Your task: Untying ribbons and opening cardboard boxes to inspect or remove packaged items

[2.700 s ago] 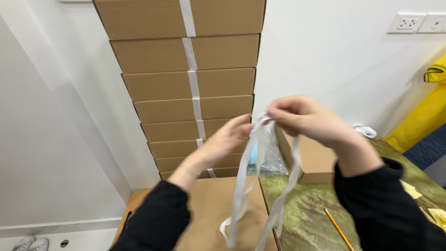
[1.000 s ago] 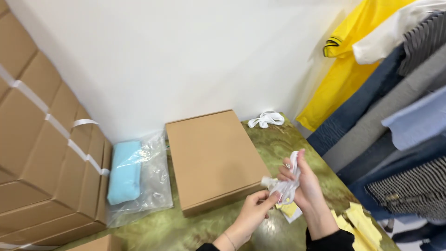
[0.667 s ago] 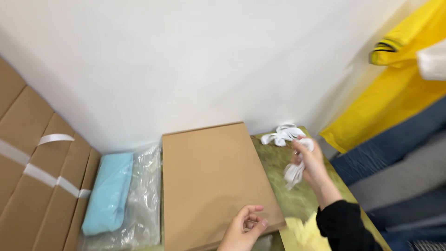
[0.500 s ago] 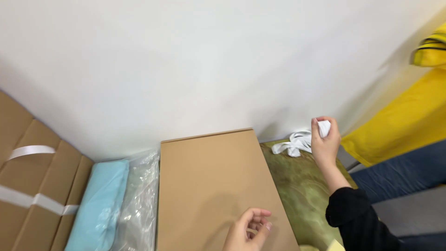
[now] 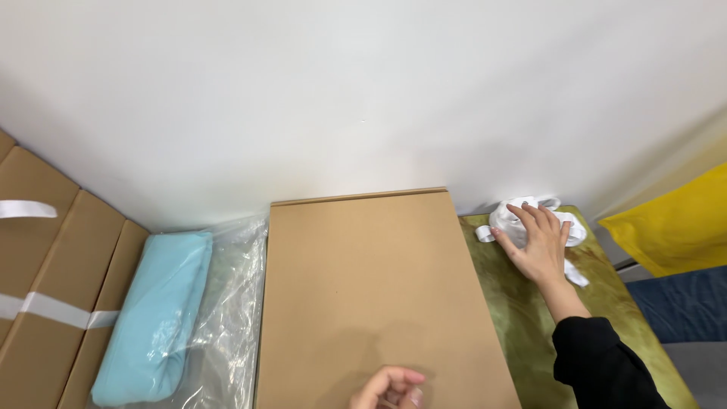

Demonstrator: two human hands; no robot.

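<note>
My right hand (image 5: 539, 242) rests with fingers spread on a bundle of white strapping (image 5: 509, 220) at the far corner of the green-mottled table (image 5: 522, 318), by the wall. My left hand (image 5: 388, 388) hovers with loosely curled fingers, holding nothing, over the near edge of a flat brown cardboard box (image 5: 371, 288) lying on the table. My black sleeve (image 5: 606, 367) covers the right forearm.
A light blue folded item in a clear plastic bag (image 5: 155, 318) lies left of the box. Stacked cardboard boxes with white straps (image 5: 45, 288) stand at the far left. Yellow cloth (image 5: 670, 231) and dark blue cloth (image 5: 685, 303) hang at the right. A white wall is behind.
Both hands held the white strapping up earlier. My right hand carried it to the far table corner and pressed it down there. My left hand let go and dropped to the box.
</note>
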